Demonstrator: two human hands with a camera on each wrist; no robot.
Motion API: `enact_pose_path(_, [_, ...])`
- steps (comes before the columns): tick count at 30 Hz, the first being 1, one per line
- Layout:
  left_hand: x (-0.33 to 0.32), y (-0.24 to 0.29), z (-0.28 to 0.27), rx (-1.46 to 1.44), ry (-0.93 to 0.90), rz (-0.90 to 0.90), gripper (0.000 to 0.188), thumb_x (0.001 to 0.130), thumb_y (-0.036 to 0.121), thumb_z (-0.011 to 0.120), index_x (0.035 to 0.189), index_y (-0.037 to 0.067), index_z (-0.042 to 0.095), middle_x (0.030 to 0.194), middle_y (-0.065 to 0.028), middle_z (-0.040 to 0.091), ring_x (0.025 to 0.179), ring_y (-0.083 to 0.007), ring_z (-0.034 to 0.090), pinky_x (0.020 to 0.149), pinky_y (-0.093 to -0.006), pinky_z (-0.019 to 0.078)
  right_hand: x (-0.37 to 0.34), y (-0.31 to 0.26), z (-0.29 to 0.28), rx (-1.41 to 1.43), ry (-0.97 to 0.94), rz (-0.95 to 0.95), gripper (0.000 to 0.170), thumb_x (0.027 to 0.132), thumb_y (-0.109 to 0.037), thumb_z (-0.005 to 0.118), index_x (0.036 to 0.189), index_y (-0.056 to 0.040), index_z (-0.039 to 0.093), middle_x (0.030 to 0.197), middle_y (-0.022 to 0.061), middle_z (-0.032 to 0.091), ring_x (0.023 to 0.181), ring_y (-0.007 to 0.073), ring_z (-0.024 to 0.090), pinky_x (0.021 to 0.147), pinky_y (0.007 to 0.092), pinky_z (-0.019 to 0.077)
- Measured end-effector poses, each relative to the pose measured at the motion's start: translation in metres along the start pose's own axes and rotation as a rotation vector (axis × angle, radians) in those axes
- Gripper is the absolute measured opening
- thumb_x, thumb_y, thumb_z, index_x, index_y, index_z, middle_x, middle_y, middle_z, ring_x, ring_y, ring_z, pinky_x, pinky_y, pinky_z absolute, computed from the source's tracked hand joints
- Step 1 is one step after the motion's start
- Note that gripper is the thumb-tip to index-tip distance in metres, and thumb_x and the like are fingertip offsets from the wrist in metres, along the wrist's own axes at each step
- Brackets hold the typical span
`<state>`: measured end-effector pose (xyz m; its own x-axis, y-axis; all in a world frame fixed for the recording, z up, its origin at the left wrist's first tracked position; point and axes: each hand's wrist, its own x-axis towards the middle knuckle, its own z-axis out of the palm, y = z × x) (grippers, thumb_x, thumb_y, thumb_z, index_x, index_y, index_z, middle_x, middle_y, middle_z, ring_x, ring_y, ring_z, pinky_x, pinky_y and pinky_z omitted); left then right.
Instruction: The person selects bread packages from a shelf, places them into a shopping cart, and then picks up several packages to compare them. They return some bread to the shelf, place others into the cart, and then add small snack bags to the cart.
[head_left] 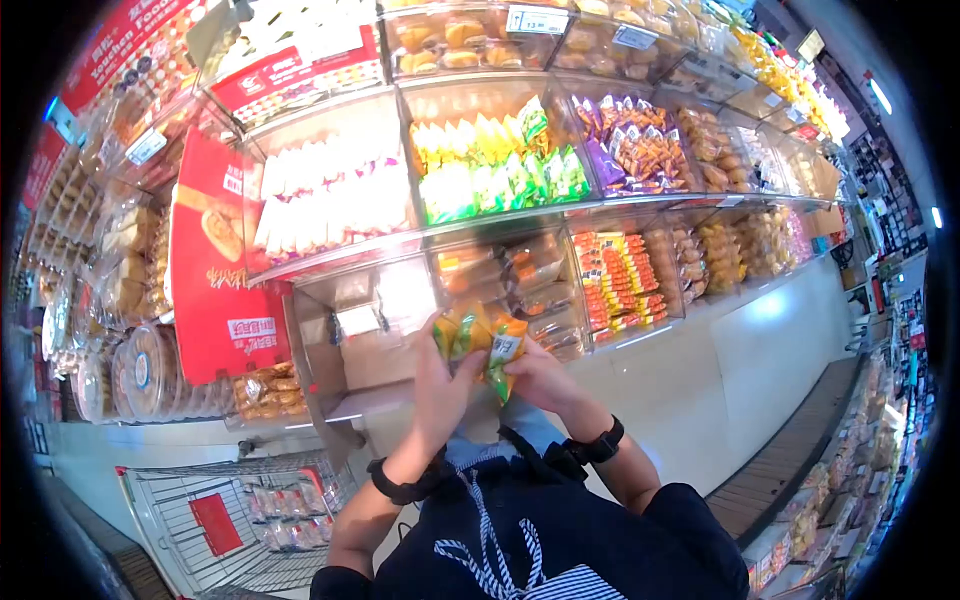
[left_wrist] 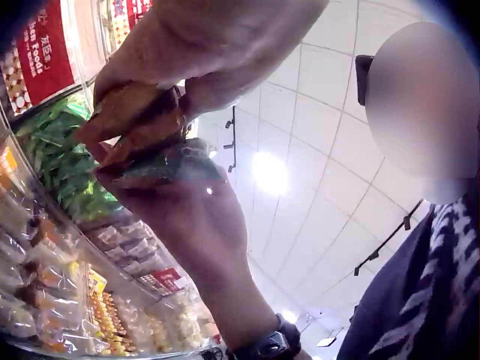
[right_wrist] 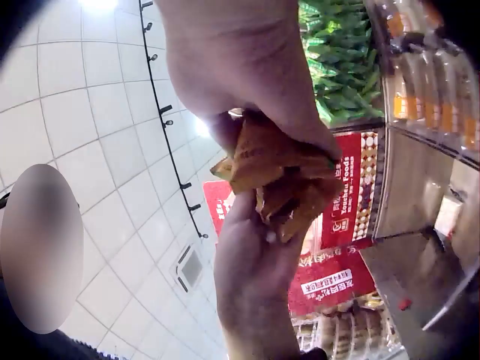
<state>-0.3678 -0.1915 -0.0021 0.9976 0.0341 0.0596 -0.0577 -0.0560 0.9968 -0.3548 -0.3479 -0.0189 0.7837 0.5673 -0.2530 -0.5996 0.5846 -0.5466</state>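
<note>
In the head view both hands meet in front of the body, before the bakery shelves. My left hand point(head_left: 443, 390) grips yellow-orange snack packets point(head_left: 460, 332), its thumb laid across their lower side. My right hand point(head_left: 545, 378) pinches an orange and green snack packet point(head_left: 504, 348) with a white label, pressed close beside the others. In the left wrist view the wrappers point(left_wrist: 139, 127) bunch between the two hands, dark against the light. From the right wrist, a crinkled orange wrapper point(right_wrist: 259, 154) shows under my right hand point(right_wrist: 240, 67), and my left hand point(right_wrist: 255, 262) holds from below.
Clear shelf bins hold green packets point(head_left: 505, 188), white packets point(head_left: 330, 190), purple packets point(head_left: 635, 140) and orange packets point(head_left: 618, 280). A red sign point(head_left: 225, 260) stands at the left. A shopping cart point(head_left: 160, 500) with packaged goods is at lower left; another shelf runs along the right.
</note>
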Motion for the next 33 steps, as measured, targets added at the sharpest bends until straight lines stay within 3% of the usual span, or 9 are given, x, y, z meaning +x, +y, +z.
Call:
enact_pose_path(5, [0.039,0.005,0.064,0.27,0.052,-0.008,0.065,0.073,0.0,0.062,0.128,0.003,0.027,0.12,-0.0181,0.044,0.111,-0.0257,0.045,0.09,-0.0352,0.0389,0.007,-0.052,-0.037,-0.29,0.204,-0.061,0.065,0.076,0.002,0.059,0.129,-0.0083,0.022,0.115,0.0068,0.046,0.105,0.0164,0.048,0.086,0.0301,0.0427])
enact_pose_path(8, [0.065,-0.008,0.083,-0.047,-0.196,-0.203,0.078,0.072,0.003,0.064,0.135,0.004,0.017,0.131,-0.0201,0.031,0.122,-0.0278,0.033,0.098,-0.0362,0.032,0.01,-0.085,-0.057,-0.246,0.21,-0.137,0.057,0.075,-0.002,0.061,0.124,-0.0047,0.031,0.109,0.007,0.051,0.097,0.0171,0.054,0.082,0.0308,0.0462])
enact_pose_path(9, [0.072,0.023,0.088,-0.389,-0.311,-0.421,0.092,0.069,0.009,0.07,0.137,0.004,0.007,0.138,-0.0216,0.019,0.129,-0.0298,0.02,0.103,-0.0369,0.0217,0.011,-0.097,-0.065,-0.162,0.178,-0.111,0.055,0.076,-0.004,0.06,0.124,-0.0052,0.034,0.108,0.0066,0.052,0.096,0.0164,0.054,0.081,0.0308,0.0466])
enact_pose_path(12, [0.08,0.03,0.107,0.181,-0.337,-0.035,0.1,0.065,0.012,0.074,0.137,0.002,0.005,0.139,-0.022,0.018,0.13,-0.0306,0.018,0.103,-0.0373,0.0227,0.019,-0.12,-0.075,0.019,0.143,-0.054,0.046,0.078,-0.006,0.059,0.121,-0.0037,0.04,0.11,0.0079,0.053,0.1,0.0178,0.054,0.082,0.0334,0.0462])
enact_pose_path(13, [0.08,0.037,0.117,0.457,-0.233,0.063,0.097,0.063,0.011,0.075,0.135,0.0,0.011,0.133,-0.0246,0.027,0.124,-0.0344,0.031,0.097,-0.0376,0.033,0.02,-0.128,-0.072,0.058,0.148,-0.015,0.045,0.078,-0.005,0.059,0.12,-0.0033,0.04,0.11,0.0082,0.053,0.099,0.0186,0.054,0.082,0.0341,0.0463])
enact_pose_path(17, [0.084,0.033,0.118,0.522,-0.014,0.124,0.072,0.062,0.002,0.069,0.124,0.003,0.033,0.116,-0.022,0.047,0.108,-0.0366,0.047,0.089,-0.0373,0.0402,0.025,-0.147,-0.064,-0.021,0.106,0.004,0.045,0.079,-0.003,0.058,0.12,-0.0033,0.041,0.111,0.0079,0.053,0.101,0.0187,0.052,0.087,0.0341,0.0422])
enact_pose_path(26, [0.11,0.069,0.047,0.571,-0.152,0.224,0.052,0.063,-0.003,0.055,0.114,0.003,0.048,0.111,-0.0158,0.055,0.105,-0.031,0.053,0.089,-0.0355,0.0417,0.036,-0.16,-0.059,-0.269,-0.082,0.054,0.049,0.074,0.005,0.06,0.118,0.0001,0.038,0.109,0.0141,0.054,0.097,0.0259,0.057,0.086,0.0356,0.0455])
enact_pose_path(31, [0.12,0.078,0.03,0.559,-0.162,0.276,0.053,0.062,-0.005,0.051,0.114,0.005,0.049,0.109,-0.0158,0.056,0.103,-0.0312,0.054,0.088,-0.0357,0.0423,0.042,-0.164,-0.078,-0.167,-0.238,0.027,0.053,0.081,-0.024,0.06,0.119,0.0037,0.037,0.115,0.0225,0.051,0.095,0.0323,0.058,0.081,0.0412,0.0496])
enact_pose_path(33, [0.124,0.079,0.02,0.57,-0.247,0.284,0.053,0.062,-0.006,0.05,0.114,0.005,0.049,0.109,-0.0159,0.056,0.103,-0.0315,0.054,0.088,-0.0357,0.0421,0.044,-0.174,-0.084,-0.2,-0.203,-0.021,0.052,0.081,-0.024,0.059,0.119,0.0033,0.037,0.113,0.0222,0.052,0.095,0.0316,0.058,0.082,0.0416,0.0492])
